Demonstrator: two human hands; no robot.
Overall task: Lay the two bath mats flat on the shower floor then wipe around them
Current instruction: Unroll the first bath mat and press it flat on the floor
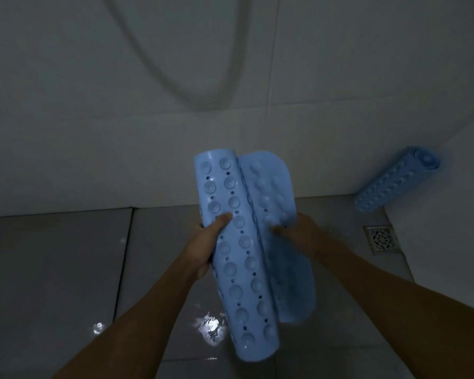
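The scene is dimly lit and cast in a cold grey-blue, with no lamp shown and the upper wall (66,77) left in murky shade. Bright white glare is thrown off wet patches on the floor tiles (209,328), and a smaller glint is seen further left, while a broad, soft looping shadow (203,86) is spread across the wall. Motion blur is seen on the loose flap of the held mat (271,203) and on the right hand (298,231), the rolled mat in the corner (394,181) is rendered soft, and straight tile joints are bowed towards the frame edges by the wide lens.
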